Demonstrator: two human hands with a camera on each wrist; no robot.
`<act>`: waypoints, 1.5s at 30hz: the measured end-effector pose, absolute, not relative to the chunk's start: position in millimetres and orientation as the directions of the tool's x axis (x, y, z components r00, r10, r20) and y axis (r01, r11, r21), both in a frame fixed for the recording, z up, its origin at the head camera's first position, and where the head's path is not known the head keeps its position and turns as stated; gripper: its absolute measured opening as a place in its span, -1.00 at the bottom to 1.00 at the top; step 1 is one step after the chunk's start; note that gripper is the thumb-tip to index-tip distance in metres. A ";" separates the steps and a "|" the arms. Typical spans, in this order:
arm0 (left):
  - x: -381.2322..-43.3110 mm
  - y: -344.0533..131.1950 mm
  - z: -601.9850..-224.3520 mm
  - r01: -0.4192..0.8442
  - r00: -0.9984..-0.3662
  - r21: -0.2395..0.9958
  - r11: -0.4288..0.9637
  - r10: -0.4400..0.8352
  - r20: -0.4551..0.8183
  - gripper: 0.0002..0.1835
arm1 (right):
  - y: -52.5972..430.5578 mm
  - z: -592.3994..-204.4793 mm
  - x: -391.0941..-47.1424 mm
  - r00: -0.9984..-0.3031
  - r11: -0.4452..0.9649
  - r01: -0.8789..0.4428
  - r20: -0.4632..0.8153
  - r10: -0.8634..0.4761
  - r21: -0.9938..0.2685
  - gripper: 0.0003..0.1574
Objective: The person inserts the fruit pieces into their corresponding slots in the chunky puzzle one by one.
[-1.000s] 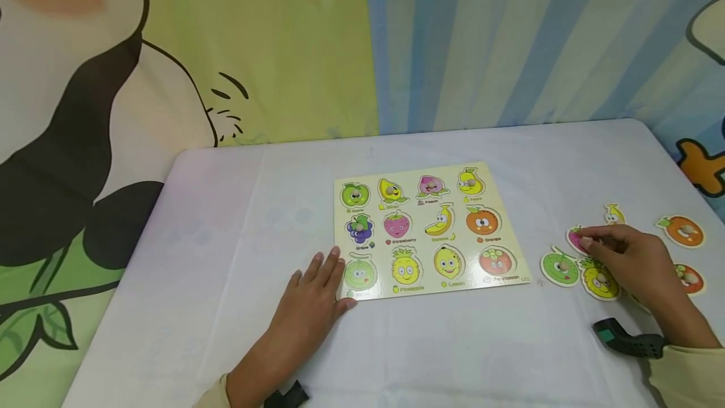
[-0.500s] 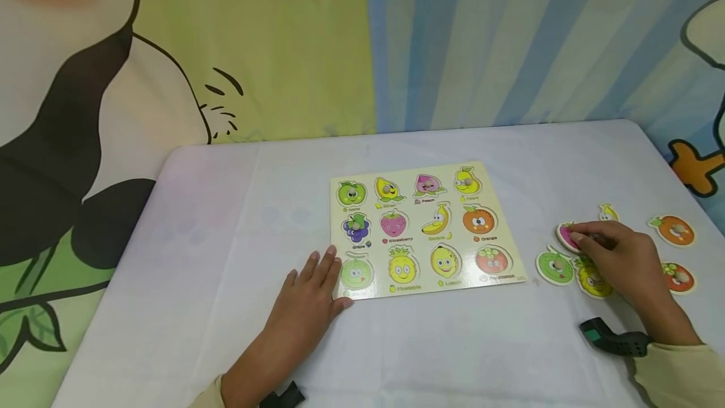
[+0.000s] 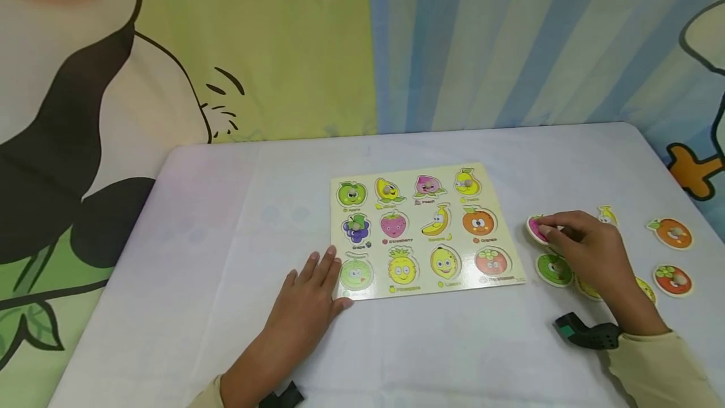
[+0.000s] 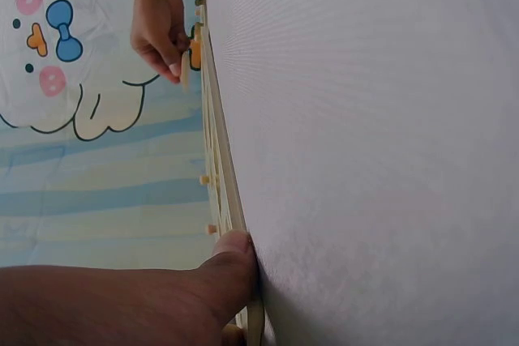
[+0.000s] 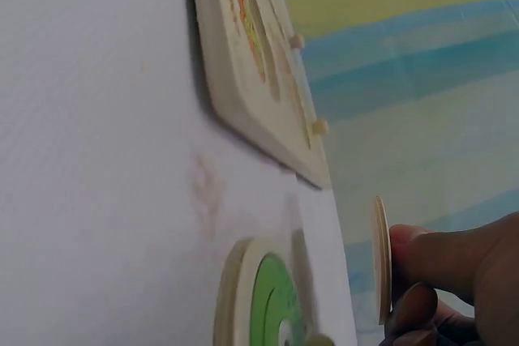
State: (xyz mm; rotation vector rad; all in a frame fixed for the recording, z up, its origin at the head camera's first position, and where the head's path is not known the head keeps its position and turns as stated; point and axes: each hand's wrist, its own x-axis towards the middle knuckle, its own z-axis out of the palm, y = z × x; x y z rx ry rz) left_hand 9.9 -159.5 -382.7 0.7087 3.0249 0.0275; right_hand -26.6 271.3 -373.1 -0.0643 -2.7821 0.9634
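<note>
My right hand (image 3: pixel 591 250) pinches a pink strawberry puzzle piece (image 3: pixel 534 230) between thumb and fingers. In the right wrist view the piece (image 5: pixel 381 265) is seen edge-on, raised off the cloth. The fruit puzzle board (image 3: pixel 419 294) lies flat, with labelled pictures in rows. Fingers spread, my left hand (image 3: pixel 306 307) rests at the board's lower left corner; its thumb (image 4: pixel 231 261) lies against the board's edge in the left wrist view. Knobbed pieces fill the top row and the grape place; the strawberry place (image 3: pixel 394 225) shows its printed picture.
Around my right hand lie a green melon piece (image 3: pixel 554 269), a banana piece (image 3: pixel 608 214), an orange piece (image 3: pixel 671 233) and a red piece (image 3: pixel 673 280). Yellow pieces are partly hidden under the hand. A printed cloth backdrop (image 3: pixel 317 49) stands behind the white table (image 3: pixel 226 219).
My right hand has lifted the strawberry piece from among the loose pieces and carried it left, closer to the board. My left hand stays at the board's corner.
</note>
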 end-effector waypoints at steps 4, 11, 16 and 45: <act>9.9 -158.7 -382.7 0.441 -0.897 0.032 0.897 0.441 -0.023 -0.21 | 256.7 -367.2 -34.3 -0.974 0.758 -0.103 0.221 0.056 -0.644 -0.79; 10.4 -159.4 -382.2 0.440 -0.897 0.029 0.898 0.441 -0.032 -0.21 | 223.2 -358.3 -48.4 -0.970 0.716 -0.185 0.242 -0.024 -0.673 -0.81; 9.6 -160.1 -382.8 0.426 -0.904 0.042 0.904 0.427 -0.031 -0.21 | 202.3 -358.4 -60.0 -0.975 0.702 -0.189 0.215 -0.052 -0.686 -0.80; 3.4 -154.4 -390.5 0.419 -0.905 0.078 0.904 0.423 -0.043 -0.22 | 104.4 -377.2 -89.4 -0.974 0.603 -0.205 0.101 -0.201 -0.771 -0.84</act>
